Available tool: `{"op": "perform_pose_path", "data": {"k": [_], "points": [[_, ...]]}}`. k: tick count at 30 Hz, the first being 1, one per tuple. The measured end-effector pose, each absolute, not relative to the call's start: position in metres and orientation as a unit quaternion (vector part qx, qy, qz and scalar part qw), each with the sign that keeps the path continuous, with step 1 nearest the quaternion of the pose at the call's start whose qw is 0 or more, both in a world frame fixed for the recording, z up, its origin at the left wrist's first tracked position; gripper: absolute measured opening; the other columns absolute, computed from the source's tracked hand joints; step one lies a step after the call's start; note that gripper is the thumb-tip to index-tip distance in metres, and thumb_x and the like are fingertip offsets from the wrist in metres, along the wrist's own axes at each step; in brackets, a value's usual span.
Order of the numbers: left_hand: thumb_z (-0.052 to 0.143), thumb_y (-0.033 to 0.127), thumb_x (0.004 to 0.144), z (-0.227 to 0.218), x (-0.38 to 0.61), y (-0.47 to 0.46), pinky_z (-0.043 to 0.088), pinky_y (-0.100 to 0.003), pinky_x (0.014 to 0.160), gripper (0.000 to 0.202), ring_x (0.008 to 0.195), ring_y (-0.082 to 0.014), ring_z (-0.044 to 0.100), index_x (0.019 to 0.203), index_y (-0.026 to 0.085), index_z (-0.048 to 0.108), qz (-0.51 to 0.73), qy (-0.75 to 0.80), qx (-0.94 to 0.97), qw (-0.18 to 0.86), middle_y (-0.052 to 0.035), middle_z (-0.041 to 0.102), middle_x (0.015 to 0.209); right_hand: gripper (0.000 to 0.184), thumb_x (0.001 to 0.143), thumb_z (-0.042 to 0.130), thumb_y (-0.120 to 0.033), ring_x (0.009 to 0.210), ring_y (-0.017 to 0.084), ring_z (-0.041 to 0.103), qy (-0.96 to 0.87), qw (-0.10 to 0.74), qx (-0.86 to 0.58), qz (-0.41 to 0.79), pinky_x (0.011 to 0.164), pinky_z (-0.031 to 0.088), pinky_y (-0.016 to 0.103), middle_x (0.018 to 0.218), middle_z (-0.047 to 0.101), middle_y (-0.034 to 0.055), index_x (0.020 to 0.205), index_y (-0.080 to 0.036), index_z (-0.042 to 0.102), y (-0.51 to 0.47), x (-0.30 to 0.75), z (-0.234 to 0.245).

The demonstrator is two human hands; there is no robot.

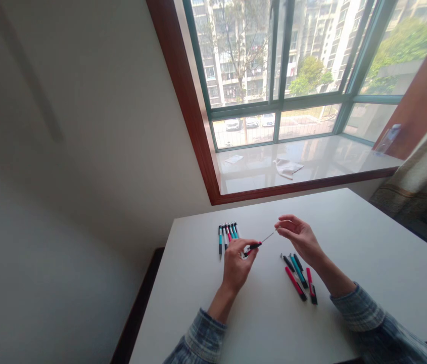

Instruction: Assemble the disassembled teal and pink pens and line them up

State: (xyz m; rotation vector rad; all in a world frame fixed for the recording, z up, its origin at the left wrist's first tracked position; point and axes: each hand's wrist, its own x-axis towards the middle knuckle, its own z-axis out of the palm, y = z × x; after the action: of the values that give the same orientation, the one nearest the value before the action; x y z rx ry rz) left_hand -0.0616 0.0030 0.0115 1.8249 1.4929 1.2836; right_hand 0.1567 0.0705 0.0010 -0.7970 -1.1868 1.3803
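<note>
Above the middle of the white table, my left hand (237, 263) pinches a pen barrel (253, 247), dark with some red, between thumb and fingers. From the barrel a thin refill (268, 236) sticks out toward the upper right. My right hand (299, 238) is just beyond the refill's end, thumb and index finger brought together; a tiny pale piece seems to be at the fingertips, too small to name. Behind my left hand lies a row of assembled pens (220, 241), partly hidden by it. Near my right wrist lie several loose pen parts (295, 284) in red, teal and black.
The white table (198, 323) meets the wall on its far side. Beyond it, a window sill (251, 174) holds a crumpled white cloth (288, 168) and a clear bottle (387, 139). A curtain (414, 172) hangs at the right.
</note>
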Motion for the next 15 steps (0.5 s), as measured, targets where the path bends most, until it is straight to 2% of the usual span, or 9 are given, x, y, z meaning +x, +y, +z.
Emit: {"op": "perform_pose_path", "data": {"k": [15], "points": [[0.071, 0.018, 0.087, 0.0147, -0.0605, 0.0028, 0.053, -0.033, 0.079, 0.017, 0.096, -0.0221, 0.066, 0.098, 0.028, 0.078, 0.467, 0.537, 0.665, 0.226, -0.0021, 0.077, 0.098, 0.031, 0.079, 0.084, -0.037, 0.093, 0.021, 0.069, -0.571, 0.489, -0.321, 0.575, 0.085, 0.054, 0.035, 0.097, 0.076, 0.0058, 0.102, -0.022, 0.07, 0.0637, 0.1482, 0.0073]]}}
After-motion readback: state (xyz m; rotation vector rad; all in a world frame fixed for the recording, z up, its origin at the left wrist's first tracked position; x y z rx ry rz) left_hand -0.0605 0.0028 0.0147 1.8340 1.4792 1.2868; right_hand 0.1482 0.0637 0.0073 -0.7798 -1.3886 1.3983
